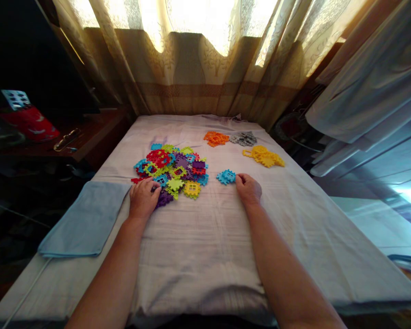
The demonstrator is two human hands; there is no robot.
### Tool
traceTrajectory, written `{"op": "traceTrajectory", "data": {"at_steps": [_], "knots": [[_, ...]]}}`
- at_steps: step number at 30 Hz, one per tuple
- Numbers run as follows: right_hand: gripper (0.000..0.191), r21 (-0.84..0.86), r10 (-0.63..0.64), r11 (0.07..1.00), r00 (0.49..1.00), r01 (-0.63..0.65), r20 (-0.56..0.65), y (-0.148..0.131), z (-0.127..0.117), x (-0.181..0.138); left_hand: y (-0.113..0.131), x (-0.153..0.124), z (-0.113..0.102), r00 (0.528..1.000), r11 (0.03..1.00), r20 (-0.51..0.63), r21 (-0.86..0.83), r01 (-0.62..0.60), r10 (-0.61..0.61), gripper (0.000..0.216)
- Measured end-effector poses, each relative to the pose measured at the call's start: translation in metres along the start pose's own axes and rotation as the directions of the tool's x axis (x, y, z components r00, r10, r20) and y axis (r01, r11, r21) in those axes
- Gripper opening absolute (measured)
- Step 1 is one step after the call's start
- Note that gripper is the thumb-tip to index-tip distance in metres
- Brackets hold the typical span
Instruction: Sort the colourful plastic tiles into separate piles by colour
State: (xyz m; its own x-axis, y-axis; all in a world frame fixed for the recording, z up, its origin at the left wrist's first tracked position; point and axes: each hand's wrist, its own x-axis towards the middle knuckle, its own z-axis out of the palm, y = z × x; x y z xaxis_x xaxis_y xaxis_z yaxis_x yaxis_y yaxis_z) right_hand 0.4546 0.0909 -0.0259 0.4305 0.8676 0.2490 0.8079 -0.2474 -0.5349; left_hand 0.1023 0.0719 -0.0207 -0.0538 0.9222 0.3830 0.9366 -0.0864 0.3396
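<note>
Left hand (144, 196): fingers curled at the near left edge of the mixed heap (181, 161); cannot tell whether a piece is gripped. Right hand (249, 188): fingers drawn together at the right edge of the blue pile (226, 176), touching it; cannot tell whether it grasps a piece or has let go.

Mixed heap lies left of centre on the sheet-covered surface (205, 256): notched plastic pieces in red, purple, lime, blue and one yellow-looking, overlapping. Blue pile is small, between heap and right hand.

Farther right: yellow pile (264, 156); beyond it, grey pile (244, 138), with orange pile (216, 138) just to its left.

Progress (judged): part done. Four single-colour piles stand apart; blue looks incomplete, since blue pieces remain in the heap. Red, purple and lime have no pile in view.

Containers: none on the surface. Far left, on a dark ledge (97, 128), a red container (37, 125); a spotted card (16, 99) stands in or behind it, unclear which. Glass vessel (2, 132) beside it, blurred; contents unreadable.
</note>
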Motion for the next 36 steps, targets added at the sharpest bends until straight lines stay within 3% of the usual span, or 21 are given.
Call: {"op": "traceTrajectory", "data": {"at_steps": [11,19,25,31,36], "knots": [[0.035,0.147,0.009,0.989,0.997,0.002,-0.072,0.005,0.003,0.004,-0.004,0.007,0.0,0.979,0.976,-0.203,-0.216,-0.008,-0.037,0.014],[0.031,0.312,-0.241,0.908,0.958,0.279,-0.155,-0.024,0.005,-0.016,0.032,-0.004,-0.004,0.952,0.914,-0.197,-0.29,-0.285,0.234,0.014],[0.029,0.413,-0.433,0.807,0.898,0.423,-0.074,-0.052,0.005,-0.042,0.049,-0.011,0.0,0.897,0.855,-0.191,-0.276,-0.438,0.398,0.014],[0.032,0.636,-0.481,0.702,0.871,0.32,0.094,-0.068,0.008,-0.059,0.066,-0.02,0.003,0.85,0.81,-0.148,-0.257,-0.527,0.506,0.013],[0.032,0.709,-0.461,0.668,0.873,0.225,0.157,-0.069,0.017,-0.061,0.075,-0.024,0.008,0.84,0.799,-0.127,-0.262,-0.541,0.527,0.014]]}}
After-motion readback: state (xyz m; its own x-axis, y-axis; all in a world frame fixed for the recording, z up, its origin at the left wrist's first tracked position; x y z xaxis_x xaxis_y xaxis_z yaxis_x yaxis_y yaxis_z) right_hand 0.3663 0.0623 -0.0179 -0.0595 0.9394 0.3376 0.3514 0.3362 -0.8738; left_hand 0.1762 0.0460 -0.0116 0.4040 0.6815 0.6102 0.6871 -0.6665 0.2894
